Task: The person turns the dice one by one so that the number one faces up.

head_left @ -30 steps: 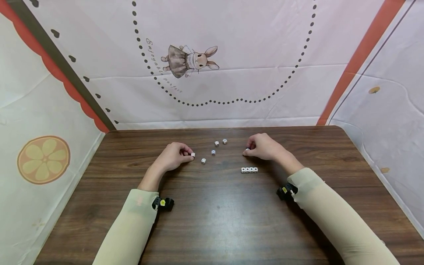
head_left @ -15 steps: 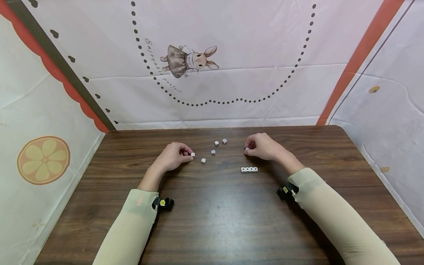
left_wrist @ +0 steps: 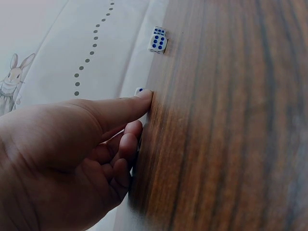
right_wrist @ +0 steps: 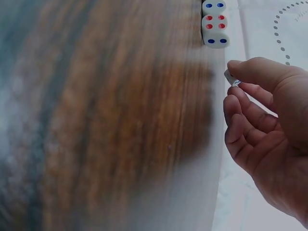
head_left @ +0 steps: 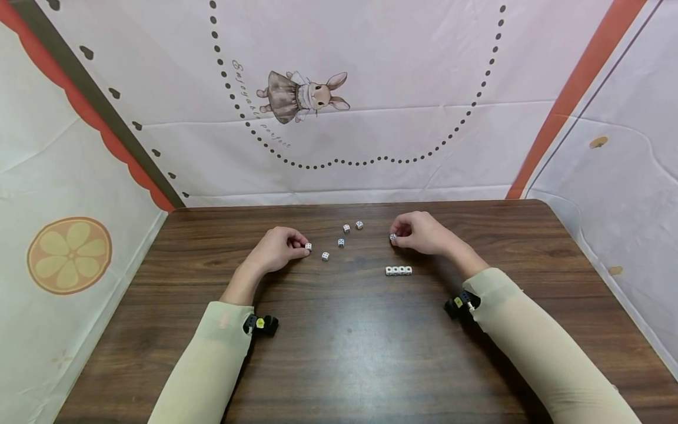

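Note:
Between thumb and fingers, my left hand [head_left: 276,249] pinches a white die [head_left: 308,247] at the tabletop; in the left wrist view the thumb mostly covers that die [left_wrist: 140,90]. My right hand [head_left: 422,232] pinches another die [head_left: 392,237], seen at the fingertips [right_wrist: 234,63] in the right wrist view. A short row of dice [head_left: 398,271], set side by side, lies nearer the body, just below the right hand. Single dice lie between the hands, among them one [head_left: 325,257] close to the left hand and one [head_left: 341,242] farther right.
Two more dice [head_left: 346,228] lie toward the back of the brown wooden table [head_left: 339,341]. Behind it hangs a printed cloth [head_left: 413,70], meeting the table's back edge. Cloth also rises on both sides.
In my right fingers the die has turned and shows more of its dotted face, and that hand has shifted very slightly left. My left hand and the loose dice stay put.

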`<state>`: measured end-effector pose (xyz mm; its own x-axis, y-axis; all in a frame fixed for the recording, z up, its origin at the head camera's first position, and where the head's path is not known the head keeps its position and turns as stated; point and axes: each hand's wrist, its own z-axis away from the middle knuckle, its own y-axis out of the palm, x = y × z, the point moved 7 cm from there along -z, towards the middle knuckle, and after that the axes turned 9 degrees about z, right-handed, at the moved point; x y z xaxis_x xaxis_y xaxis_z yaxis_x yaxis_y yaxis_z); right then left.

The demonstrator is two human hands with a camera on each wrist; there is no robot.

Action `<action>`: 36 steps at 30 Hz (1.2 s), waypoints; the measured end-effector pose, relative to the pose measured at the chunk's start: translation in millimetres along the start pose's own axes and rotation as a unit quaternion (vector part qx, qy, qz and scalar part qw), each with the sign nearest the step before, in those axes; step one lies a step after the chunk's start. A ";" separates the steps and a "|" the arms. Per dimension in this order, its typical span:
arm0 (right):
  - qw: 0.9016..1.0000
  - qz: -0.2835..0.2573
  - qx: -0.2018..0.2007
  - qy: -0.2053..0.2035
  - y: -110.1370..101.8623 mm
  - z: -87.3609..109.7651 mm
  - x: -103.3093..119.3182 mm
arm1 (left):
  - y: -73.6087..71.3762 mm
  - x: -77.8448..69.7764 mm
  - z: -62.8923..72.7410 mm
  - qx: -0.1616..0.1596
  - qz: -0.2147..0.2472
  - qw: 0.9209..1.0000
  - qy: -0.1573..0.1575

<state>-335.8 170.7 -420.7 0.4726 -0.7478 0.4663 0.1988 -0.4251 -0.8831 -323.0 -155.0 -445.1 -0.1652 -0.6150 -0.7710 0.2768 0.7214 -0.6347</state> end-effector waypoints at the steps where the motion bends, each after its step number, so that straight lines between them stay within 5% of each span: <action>1: 1.000 -0.001 0.000 0.001 0.0 0.0 -0.8 | -0.1 0.1 -0.1 0.000 0.000 1.000 0.000; 36: 1.000 0.005 0.027 0.013 3.6 3.8 -9.5 | 0.3 0.6 0.6 0.001 0.000 1.000 -0.001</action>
<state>-336.3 178.3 -428.5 0.4519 -0.7652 0.4586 0.2402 -0.3908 -0.8886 -322.5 -155.3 -445.7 -0.1637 -0.6149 -0.7714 0.2781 0.7215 -0.6341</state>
